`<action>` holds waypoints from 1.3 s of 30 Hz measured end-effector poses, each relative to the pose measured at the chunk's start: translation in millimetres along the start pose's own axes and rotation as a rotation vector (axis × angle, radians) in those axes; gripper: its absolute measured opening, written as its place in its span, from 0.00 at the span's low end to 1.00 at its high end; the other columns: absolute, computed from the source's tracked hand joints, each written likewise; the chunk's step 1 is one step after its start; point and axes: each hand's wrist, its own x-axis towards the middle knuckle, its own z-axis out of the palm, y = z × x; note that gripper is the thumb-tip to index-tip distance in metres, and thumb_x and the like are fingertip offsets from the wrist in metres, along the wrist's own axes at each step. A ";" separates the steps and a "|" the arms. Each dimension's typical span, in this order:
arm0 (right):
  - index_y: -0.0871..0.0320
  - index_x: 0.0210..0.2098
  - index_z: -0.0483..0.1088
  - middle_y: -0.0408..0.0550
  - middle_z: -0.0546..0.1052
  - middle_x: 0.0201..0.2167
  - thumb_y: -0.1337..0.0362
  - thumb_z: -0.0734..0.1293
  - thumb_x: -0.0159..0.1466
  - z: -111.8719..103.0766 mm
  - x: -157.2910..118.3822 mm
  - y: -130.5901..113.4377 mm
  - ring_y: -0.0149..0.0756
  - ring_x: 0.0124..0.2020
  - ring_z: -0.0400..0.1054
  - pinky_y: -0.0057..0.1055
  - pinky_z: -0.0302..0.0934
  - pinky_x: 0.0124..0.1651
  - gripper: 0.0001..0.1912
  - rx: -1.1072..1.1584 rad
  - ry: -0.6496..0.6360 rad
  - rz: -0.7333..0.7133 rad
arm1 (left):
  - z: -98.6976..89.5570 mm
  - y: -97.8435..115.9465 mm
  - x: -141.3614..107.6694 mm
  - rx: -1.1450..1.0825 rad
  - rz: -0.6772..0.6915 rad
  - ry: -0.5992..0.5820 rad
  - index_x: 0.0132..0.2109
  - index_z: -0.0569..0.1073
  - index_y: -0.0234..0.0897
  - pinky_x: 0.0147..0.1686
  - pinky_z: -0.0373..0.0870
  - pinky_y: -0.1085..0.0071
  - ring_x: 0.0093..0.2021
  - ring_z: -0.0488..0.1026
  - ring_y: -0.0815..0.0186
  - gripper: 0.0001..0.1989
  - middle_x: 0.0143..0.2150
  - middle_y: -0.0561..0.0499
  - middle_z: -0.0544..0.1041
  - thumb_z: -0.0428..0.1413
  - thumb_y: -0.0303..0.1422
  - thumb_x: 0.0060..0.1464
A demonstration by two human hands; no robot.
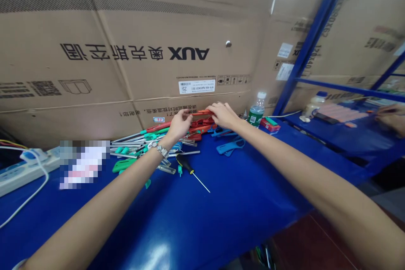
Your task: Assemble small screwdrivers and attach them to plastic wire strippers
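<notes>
Over the back of the blue table, my left hand [180, 125] and my right hand [222, 114] are closed at the two ends of a thin orange-red plastic piece [201, 113]. Its ends are hidden by my fingers. Below lies a heap of red plastic parts [202, 126], metal rods and green pieces, partly covered by my left forearm. A green plastic part [124, 165] rests left of that forearm. Blue plastic parts [230, 147] lie under my right wrist. Between my arms is a screwdriver [184, 163] with a black and yellow handle, its tip pointing toward me.
A large cardboard box [133, 71] stands upright behind the table [202, 228]. To the right are a water bottle [255, 112] and a small red box [270, 125]. A power strip [31, 172] with cables lies left. Beyond a blue frame [311, 42], another person's hand [392, 118] shows.
</notes>
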 end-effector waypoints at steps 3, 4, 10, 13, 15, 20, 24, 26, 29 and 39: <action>0.57 0.59 0.76 0.62 0.73 0.57 0.68 0.60 0.71 10.8 7.2 -1.7 0.55 0.61 0.61 0.51 0.54 0.61 0.21 -0.077 0.020 -0.017 | -4.3 -11.8 3.1 0.202 0.168 0.018 0.38 0.76 0.36 0.51 0.72 0.64 0.36 0.74 0.63 0.09 0.40 0.47 0.76 0.63 0.21 0.50; 0.56 0.59 0.76 0.63 0.71 0.58 0.67 0.61 0.71 14.7 7.0 -3.0 0.56 0.61 0.60 0.51 0.54 0.61 0.20 -0.094 0.015 -0.020 | -6.2 -15.2 2.9 0.269 0.224 0.011 0.36 0.76 0.36 0.52 0.72 0.63 0.36 0.73 0.62 0.08 0.39 0.48 0.75 0.63 0.21 0.49; 0.54 0.68 0.67 0.63 0.68 0.60 0.68 0.65 0.69 25.3 -3.5 -3.2 0.51 0.53 0.70 0.44 0.63 0.55 0.28 0.017 -0.095 0.105 | -16.6 -21.4 0.4 0.755 0.407 -0.223 0.33 0.77 0.38 0.51 0.71 0.61 0.42 0.73 0.56 0.04 0.38 0.45 0.76 0.61 0.26 0.54; 0.57 0.67 0.64 0.60 0.70 0.59 0.70 0.69 0.64 19.8 -3.1 1.7 0.47 0.50 0.73 0.39 0.66 0.50 0.32 0.131 0.000 0.211 | -15.6 -13.9 -2.3 1.057 0.387 -0.339 0.42 0.80 0.37 0.51 0.70 0.61 0.48 0.75 0.53 0.05 0.47 0.42 0.78 0.59 0.31 0.61; 0.59 0.59 0.70 0.57 0.75 0.54 0.71 0.69 0.63 15.6 -0.6 4.0 0.45 0.48 0.73 0.37 0.67 0.49 0.25 0.159 0.037 0.241 | -11.5 -8.6 -5.2 1.195 0.381 -0.371 0.47 0.80 0.37 0.51 0.70 0.60 0.52 0.74 0.51 0.09 0.50 0.41 0.78 0.58 0.33 0.62; 0.58 0.47 0.76 0.51 0.82 0.40 0.72 0.67 0.64 13.4 0.1 1.8 0.42 0.43 0.75 0.35 0.66 0.46 0.12 0.189 -0.059 0.257 | 8.0 -2.8 -10.8 1.415 0.438 -0.383 0.53 0.80 0.33 0.55 0.67 0.56 0.58 0.71 0.47 0.17 0.54 0.36 0.76 0.58 0.40 0.64; 0.59 0.52 0.77 0.53 0.83 0.43 0.70 0.67 0.66 20.5 -6.5 2.1 0.43 0.44 0.77 0.36 0.68 0.48 0.16 0.226 -0.064 0.225 | 23.3 0.8 -6.1 1.479 0.442 -0.382 0.51 0.80 0.31 0.57 0.65 0.57 0.60 0.69 0.47 0.16 0.55 0.34 0.75 0.60 0.38 0.62; 0.61 0.54 0.77 0.57 0.82 0.46 0.69 0.68 0.66 26.1 -9.7 5.5 0.45 0.46 0.77 0.37 0.68 0.50 0.17 0.227 -0.063 0.177 | 26.4 3.4 -0.4 1.470 0.424 -0.405 0.48 0.80 0.32 0.57 0.64 0.58 0.59 0.69 0.47 0.14 0.55 0.35 0.75 0.61 0.37 0.61; 0.61 0.56 0.75 0.60 0.81 0.52 0.68 0.70 0.65 34.9 -14.0 11.2 0.46 0.51 0.76 0.39 0.68 0.55 0.20 0.261 -0.061 0.123 | 23.3 6.5 8.7 1.440 0.450 -0.505 0.43 0.79 0.34 0.56 0.64 0.58 0.58 0.70 0.48 0.12 0.53 0.37 0.76 0.62 0.39 0.61; 0.55 0.51 0.78 0.54 0.82 0.51 0.54 0.67 0.71 21.3 -28.3 1.6 0.51 0.57 0.71 0.49 0.58 0.60 0.16 0.277 -0.039 0.058 | -5.7 17.4 10.2 1.325 0.630 -0.573 0.51 0.73 0.37 0.52 0.67 0.60 0.45 0.80 0.55 0.09 0.43 0.44 0.83 0.53 0.36 0.69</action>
